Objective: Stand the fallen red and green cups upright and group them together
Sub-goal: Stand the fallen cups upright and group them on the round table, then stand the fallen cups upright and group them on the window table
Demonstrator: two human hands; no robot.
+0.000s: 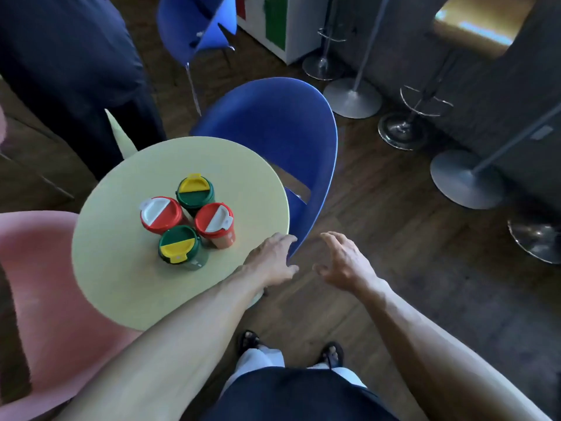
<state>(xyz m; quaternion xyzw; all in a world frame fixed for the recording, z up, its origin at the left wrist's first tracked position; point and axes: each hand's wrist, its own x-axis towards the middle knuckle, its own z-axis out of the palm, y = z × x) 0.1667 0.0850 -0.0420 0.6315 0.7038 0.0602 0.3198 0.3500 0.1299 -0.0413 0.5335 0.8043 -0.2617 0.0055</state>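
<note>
Several lidded cups stand upright in a tight cluster on the round pale-yellow table. Two are red cups with red-and-white lids, one at the left and one at the right. Two are green cups with green-and-yellow lids, one at the back and one at the front. My left hand hovers over the table's right edge, fingers relaxed, holding nothing. My right hand floats beyond the table over the floor, fingers spread and empty. Both hands are apart from the cups.
A blue chair stands close against the table's far right side. A pink chair sits at the left. A person in dark clothes stands behind the table. Chrome stool bases and grey pole bases dot the wooden floor at right.
</note>
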